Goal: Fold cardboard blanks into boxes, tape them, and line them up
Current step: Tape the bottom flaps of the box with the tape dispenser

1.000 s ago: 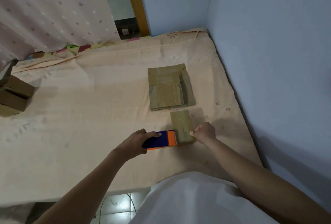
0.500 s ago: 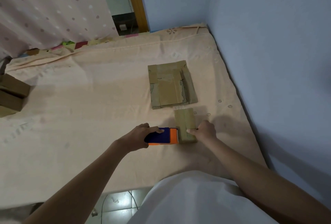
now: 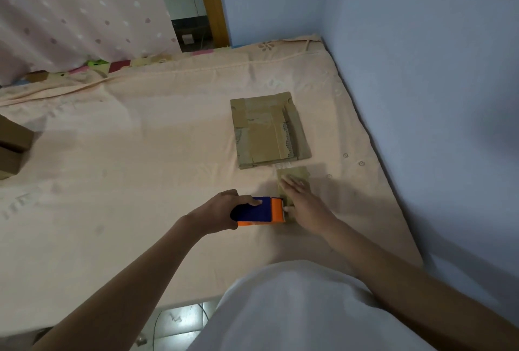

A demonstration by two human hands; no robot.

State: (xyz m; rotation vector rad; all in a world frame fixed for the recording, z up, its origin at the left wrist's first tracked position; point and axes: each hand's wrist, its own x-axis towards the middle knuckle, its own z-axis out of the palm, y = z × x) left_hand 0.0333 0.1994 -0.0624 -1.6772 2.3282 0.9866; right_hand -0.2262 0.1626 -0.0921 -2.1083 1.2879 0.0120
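1. While the left hand (image 3: 224,210) curls its fingers (image 3: 250,200) round the blue and orange tape dispenser (image 3: 261,210), the dispenser's orange end touches the near left edge of the small box (image 3: 295,175).
2. Laid flat on top of that small box, the right hand (image 3: 303,202) has its fingers (image 3: 293,182) straight and slightly spread, pressing down; they look blurred.
3. Just beyond the right fingertips, the box's far edge stays bare, with a strip of clear tape (image 3: 282,166) past it.
4. Farther ahead of those fingertips, a stack of flat cardboard blanks (image 3: 266,131) lies on the peach bedsheet (image 3: 140,154).
5. Well to the left of the left hand's fingers, folded boxes (image 3: 11,148) sit at the frame's edge.
6. Whether the small box holds anything cannot be told; its top is closed.
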